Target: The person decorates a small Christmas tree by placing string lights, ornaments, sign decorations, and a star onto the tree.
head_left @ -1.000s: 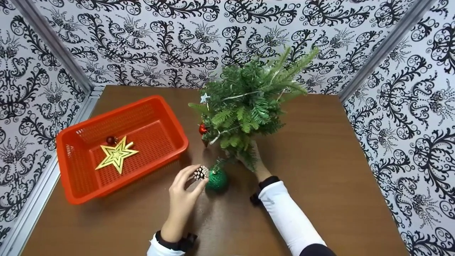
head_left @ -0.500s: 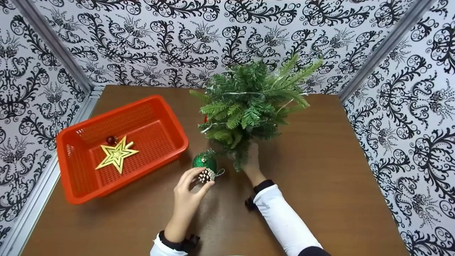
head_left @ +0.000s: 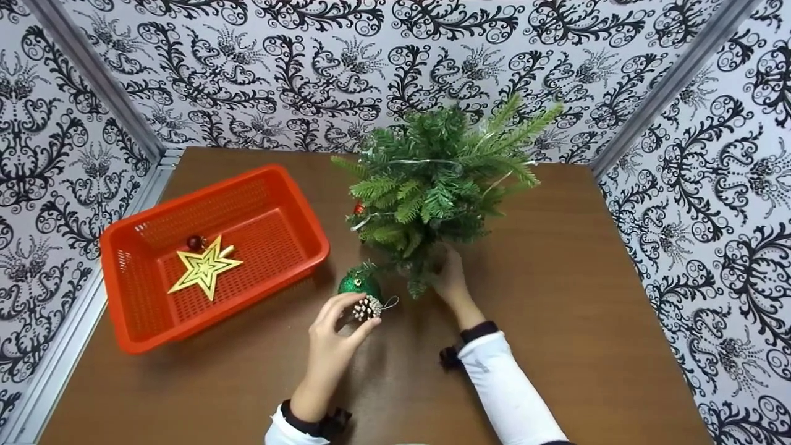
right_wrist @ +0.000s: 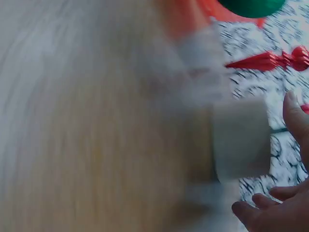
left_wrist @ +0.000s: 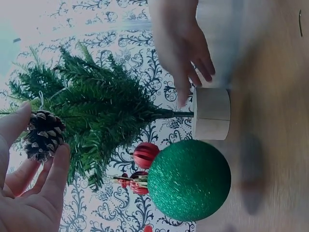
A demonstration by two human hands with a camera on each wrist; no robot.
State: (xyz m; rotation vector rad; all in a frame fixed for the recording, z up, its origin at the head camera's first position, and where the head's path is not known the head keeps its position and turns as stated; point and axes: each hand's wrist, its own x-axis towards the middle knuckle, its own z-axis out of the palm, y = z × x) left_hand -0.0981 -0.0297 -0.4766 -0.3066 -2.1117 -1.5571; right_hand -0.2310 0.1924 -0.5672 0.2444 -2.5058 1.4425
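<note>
My left hand (head_left: 334, 337) pinches a pine cone (head_left: 368, 308) with pale-tipped scales and a loop of string, between thumb and fingers. Just behind the cone, a glittery green ball (head_left: 358, 284) hangs from a low branch of the small artificial Christmas tree (head_left: 432, 179). The tree stands on a pale round base (left_wrist: 211, 113), hidden under branches in the head view. My right hand (head_left: 454, 284) is beside that base, its fingers spread and apart from it in the right wrist view. Red ornaments (left_wrist: 146, 154) hang on the tree's left side, and a silvery garland crosses its branches.
At the left of the brown table (head_left: 556, 309) sits an orange-red plastic basket (head_left: 296, 204). Inside it lie a gold star (head_left: 206, 267) and a dark red ball (head_left: 195, 242). Patterned walls (head_left: 346, 74) enclose the table at the back and sides.
The tree has turned, carrying the green ball left and behind the pine cone. My right hand has just moved slightly right, off the base. My left hand, still pinching the cone, has shifted slightly right.
</note>
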